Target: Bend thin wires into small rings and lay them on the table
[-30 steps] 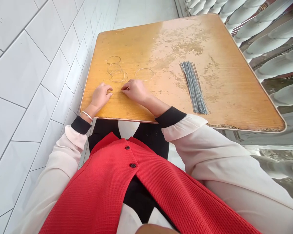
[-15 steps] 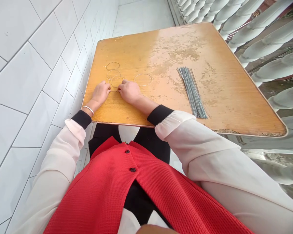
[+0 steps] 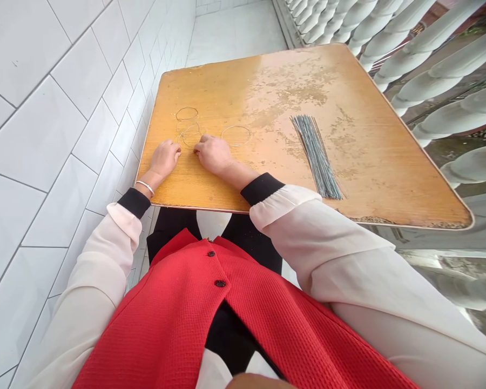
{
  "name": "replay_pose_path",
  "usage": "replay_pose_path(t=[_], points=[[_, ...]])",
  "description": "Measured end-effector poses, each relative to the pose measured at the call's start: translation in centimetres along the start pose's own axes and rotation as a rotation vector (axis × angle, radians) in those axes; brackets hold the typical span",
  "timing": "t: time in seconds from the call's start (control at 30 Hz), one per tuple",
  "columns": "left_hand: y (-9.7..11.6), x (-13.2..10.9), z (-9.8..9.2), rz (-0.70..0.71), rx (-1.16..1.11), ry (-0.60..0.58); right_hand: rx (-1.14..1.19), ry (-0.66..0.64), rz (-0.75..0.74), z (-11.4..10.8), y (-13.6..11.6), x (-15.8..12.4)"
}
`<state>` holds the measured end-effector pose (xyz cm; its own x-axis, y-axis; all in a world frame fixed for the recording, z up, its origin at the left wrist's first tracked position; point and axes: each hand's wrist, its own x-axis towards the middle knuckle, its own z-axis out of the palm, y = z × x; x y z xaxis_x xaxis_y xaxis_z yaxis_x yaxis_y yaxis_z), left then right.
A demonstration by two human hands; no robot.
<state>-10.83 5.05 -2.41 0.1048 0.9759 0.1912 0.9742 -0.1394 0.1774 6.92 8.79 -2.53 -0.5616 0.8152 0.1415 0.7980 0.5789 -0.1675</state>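
Both my hands rest on the near left part of a worn wooden table (image 3: 348, 178). My left hand (image 3: 164, 158) and my right hand (image 3: 211, 153) have curled, pinching fingers that meet at the near edge of a thin wire ring (image 3: 191, 136). That ring overlaps others in a small cluster. One more wire ring (image 3: 187, 113) lies further back, and a separate ring (image 3: 235, 135) lies just right of my right hand. A bundle of straight grey wires (image 3: 316, 154) lies in the middle of the table, well to the right of my hands.
A white tiled wall (image 3: 65, 108) runs close along the table's left side. A white balustrade (image 3: 421, 59) stands to the right and behind. My red vest (image 3: 210, 319) and white sleeves fill the foreground.
Both hands have slid a little away from me, up to the cluster of rings, and come closer together. The camera has tilted slightly.
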Motion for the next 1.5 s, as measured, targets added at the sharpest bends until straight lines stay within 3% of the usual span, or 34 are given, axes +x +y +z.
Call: replay_pose_path(t=[0.13,0.27,0.4,0.47,0.53,0.57,0.63,0.7,0.83,1.07,1.27,1.5], points=[[0.6,-1.4,-0.7,0.024,0.059,-0.048,-0.021,-0.042,-0.036,-0.3,-0.5,-0.6],[0.5,-2.7,-1.1,0.041,0.02,-0.018,0.032,-0.058,-0.047,-1.3,-0.6,-2.0],[0.2,-4.6,-1.8,0.047,-0.069,0.071,0.197,0.0,-0.017,-4.8,2.3,-5.6],[0.3,-6.0,-2.0,0.078,-0.149,0.178,0.18,0.135,0.144,-7.4,5.3,-8.2],[0.8,-7.2,-1.7,0.135,-0.237,0.282,0.076,0.238,0.405,-9.7,8.6,-10.9],[1.3,-7.7,-1.4,0.166,-0.272,0.32,0.0,0.256,0.542,-10.6,10.2,-12.2],[2.3,-8.4,-0.6,0.223,-0.327,0.355,-0.093,0.142,0.776,-11.5,12.9,-14.4],[3.6,-8.6,0.3,0.272,-0.359,0.347,-0.122,-0.003,0.866,-11.3,14.6,-15.7],[5.8,-8.4,1.4,0.335,-0.384,0.263,-0.069,-0.162,0.829,-9.1,15.6,-16.3],[6.7,-8.6,1.5,0.263,-0.464,0.125,0.169,0.062,0.859,-7.2,15.4,-15.5],[6.3,-8.7,2.2,0.223,-0.553,0.128,0.326,0.071,0.969,-7.9,15.4,-16.2],[6.3,-8.7,2.3,0.225,-0.572,0.135,0.322,0.094,1.023,-8.4,15.4,-16.6]])
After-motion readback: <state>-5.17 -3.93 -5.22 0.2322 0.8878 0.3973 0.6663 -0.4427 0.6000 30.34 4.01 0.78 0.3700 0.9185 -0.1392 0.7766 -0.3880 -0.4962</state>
